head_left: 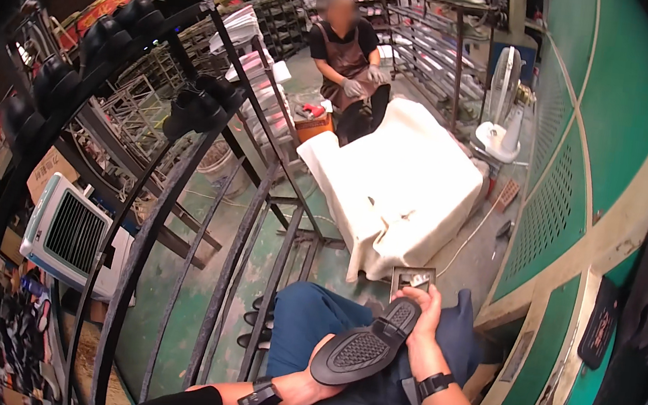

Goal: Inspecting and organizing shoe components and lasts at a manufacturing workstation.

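A black shoe [360, 355] lies across my lap with its patterned sole turned up; its heel points away to the right and its toe toward me at the left. My left hand [313, 370] grips it at the toe end, the fingers mostly hidden beneath. Around the heel end my right hand [426, 315] is closed, thumb side uppermost. The shoe's upper is out of sight under the sole. Both wrists wear dark straps with small boxes. Just beyond the right hand sits a small open box [404, 275] with pale bits inside.
A table draped in white cloth [414, 189] stands ahead; behind it sits a person [345, 59] in an apron and gloves. On the left, a metal rack [230, 272] holds black shoes [198, 106]. A green machine [558, 207] rises at the right, near a fan [503, 103].
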A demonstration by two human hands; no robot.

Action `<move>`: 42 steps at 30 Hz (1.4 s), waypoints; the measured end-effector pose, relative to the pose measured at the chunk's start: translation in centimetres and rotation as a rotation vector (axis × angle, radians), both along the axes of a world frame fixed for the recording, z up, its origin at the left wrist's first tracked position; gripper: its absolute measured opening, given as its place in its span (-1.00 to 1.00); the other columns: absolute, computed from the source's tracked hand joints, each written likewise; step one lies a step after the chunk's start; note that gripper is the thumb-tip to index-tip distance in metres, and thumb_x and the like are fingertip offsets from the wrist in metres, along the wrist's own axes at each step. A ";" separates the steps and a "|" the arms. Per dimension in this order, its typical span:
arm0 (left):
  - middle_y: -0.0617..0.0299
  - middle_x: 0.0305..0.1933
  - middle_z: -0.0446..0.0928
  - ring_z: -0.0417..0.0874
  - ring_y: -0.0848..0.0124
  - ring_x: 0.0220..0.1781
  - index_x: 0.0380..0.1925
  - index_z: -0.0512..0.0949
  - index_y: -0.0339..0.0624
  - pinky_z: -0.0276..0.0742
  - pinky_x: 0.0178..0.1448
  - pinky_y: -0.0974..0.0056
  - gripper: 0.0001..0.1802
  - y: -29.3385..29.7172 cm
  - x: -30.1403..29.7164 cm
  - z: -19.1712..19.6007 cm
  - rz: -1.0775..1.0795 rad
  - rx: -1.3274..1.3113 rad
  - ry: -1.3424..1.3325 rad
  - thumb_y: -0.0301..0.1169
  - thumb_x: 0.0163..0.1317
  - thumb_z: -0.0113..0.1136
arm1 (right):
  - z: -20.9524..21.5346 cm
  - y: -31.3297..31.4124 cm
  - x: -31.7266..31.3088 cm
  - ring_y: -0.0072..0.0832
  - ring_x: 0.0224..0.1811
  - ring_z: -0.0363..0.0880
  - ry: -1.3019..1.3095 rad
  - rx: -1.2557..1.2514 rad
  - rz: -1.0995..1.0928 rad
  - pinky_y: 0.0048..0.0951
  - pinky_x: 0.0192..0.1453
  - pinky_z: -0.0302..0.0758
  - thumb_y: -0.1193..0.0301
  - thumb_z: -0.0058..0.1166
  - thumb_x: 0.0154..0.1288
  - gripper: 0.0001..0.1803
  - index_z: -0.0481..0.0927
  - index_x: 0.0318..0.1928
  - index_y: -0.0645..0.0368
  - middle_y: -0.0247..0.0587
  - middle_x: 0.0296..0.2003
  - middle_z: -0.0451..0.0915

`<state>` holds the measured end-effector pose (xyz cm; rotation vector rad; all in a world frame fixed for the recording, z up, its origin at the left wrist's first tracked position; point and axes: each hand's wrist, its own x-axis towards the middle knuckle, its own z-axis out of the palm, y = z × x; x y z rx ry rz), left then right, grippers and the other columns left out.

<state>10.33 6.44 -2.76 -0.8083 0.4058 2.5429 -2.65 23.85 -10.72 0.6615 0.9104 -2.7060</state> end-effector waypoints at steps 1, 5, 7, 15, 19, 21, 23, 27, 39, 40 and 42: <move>0.10 -0.06 0.70 0.71 0.25 -0.04 -0.13 0.63 -0.27 0.60 0.18 0.18 -0.65 0.1 -0.1 0.6 0.010 0.005 0.017 -0.29 0.37 -0.07 | 0.0 -0.1 -0.1 -0.12 -0.33 0.68 0.009 -0.016 0.002 -0.21 -0.21 0.68 -0.11 -0.18 0.39 -0.34 0.60 -0.26 0.34 0.06 -0.38 0.65; 0.11 -0.05 0.69 0.71 0.29 -0.03 -0.09 0.62 -0.27 0.62 0.16 0.21 -0.65 0.4 0.9 1.6 0.050 0.021 0.010 -0.29 0.39 -0.06 | 2.0 -1.0 -0.4 -0.13 -0.31 0.69 0.029 0.007 0.033 -0.22 -0.17 0.67 -0.07 -0.18 0.40 -0.37 0.61 -0.25 0.34 0.07 -0.37 0.67; 0.13 -0.08 0.70 0.71 0.32 0.00 -0.03 0.60 -0.31 0.61 0.20 0.21 -0.59 -0.5 1.7 1.8 0.087 -0.039 0.004 -0.22 0.46 -0.08 | 3.7 -2.0 -0.5 -0.18 -0.26 0.68 0.126 -0.087 0.028 -0.26 -0.06 0.64 -0.01 -0.16 0.41 -0.42 0.62 -0.23 0.33 0.05 -0.32 0.68; 0.05 0.45 0.32 0.46 0.12 0.39 0.54 0.03 0.16 0.42 0.42 0.02 -0.27 -5.5 2.3 5.2 -0.314 0.112 0.096 -0.34 0.42 0.05 | -2.0 0.8 -0.5 -0.38 -0.17 0.62 0.406 0.840 0.052 -0.39 0.01 0.55 0.07 -0.28 0.57 -0.44 0.56 0.05 0.35 -0.10 -0.21 0.65; -0.04 0.50 0.21 0.41 0.16 0.44 0.58 -0.18 0.14 0.38 0.45 0.11 -0.08 -4.6 4.0 4.7 -0.393 0.030 0.191 -0.59 0.34 0.05 | -5.6 4.4 -0.1 -0.41 -0.25 0.69 0.086 0.143 0.545 -0.42 -0.11 0.62 0.36 -0.06 0.46 -0.67 0.65 0.03 0.28 -0.15 -0.22 0.70; -0.05 0.52 0.16 0.41 0.16 0.44 0.58 -0.23 0.09 0.37 0.45 0.12 0.00 -4.5 4.2 6.8 -0.439 0.011 0.229 -0.55 0.26 0.11 | -5.4 6.7 1.0 -0.36 -0.16 0.73 0.109 0.176 0.569 -0.38 -0.03 0.65 0.36 -0.01 0.42 -0.65 0.62 0.09 0.28 -0.11 -0.12 0.72; -0.06 0.51 0.19 0.44 0.20 0.40 0.59 -0.27 0.11 0.37 0.44 0.18 0.09 -5.7 4.6 9.2 -0.354 -0.032 0.540 -0.43 0.20 0.24 | -1.3 5.3 2.6 -0.35 0.00 0.69 -0.019 0.205 0.512 -0.33 0.13 0.61 0.26 -0.03 0.47 -0.59 0.58 0.14 0.29 -0.10 -0.02 0.69; -0.23 0.47 0.20 0.39 -0.03 0.42 0.55 -0.15 -0.22 0.36 0.44 0.02 0.27 -8.5 3.3 9.5 0.026 -0.436 0.933 0.04 -0.01 0.38 | 2.3 6.1 5.5 -0.36 0.09 0.64 0.287 -0.252 0.701 -0.31 0.24 0.54 0.08 0.14 0.40 -0.39 0.46 0.25 0.27 -0.11 0.13 0.61; -0.17 0.28 0.44 0.57 -0.15 0.22 0.41 0.19 -0.26 0.57 0.27 -0.16 0.01 -15.7 5.7 6.0 0.390 -0.606 0.712 0.06 0.08 0.35 | 9.6 -3.7 6.6 -0.17 -0.18 0.72 0.154 -0.044 0.693 -0.19 -0.12 0.71 0.12 0.16 0.37 -0.40 0.42 0.22 0.30 0.15 -0.11 0.64; -0.17 0.26 0.45 0.57 -0.15 0.22 0.40 0.21 -0.28 0.56 0.29 -0.17 0.00 -15.9 6.4 5.8 0.384 -0.641 0.719 0.04 0.06 0.37 | 10.8 -4.0 4.0 -0.16 -0.16 0.72 0.190 -0.044 0.734 -0.15 -0.12 0.71 0.20 0.15 0.39 -0.46 0.43 0.22 0.29 0.13 -0.13 0.65; -0.17 0.22 0.47 0.57 -0.14 0.22 0.37 0.23 -0.32 0.49 0.35 -0.19 0.01 -16.9 8.7 3.9 0.439 -0.722 0.636 -0.02 0.01 0.43 | 12.7 -7.4 -1.3 -0.15 0.07 0.59 0.193 0.056 0.341 -0.11 0.11 0.60 0.33 0.09 0.41 -0.54 0.40 0.22 0.27 0.01 0.03 0.57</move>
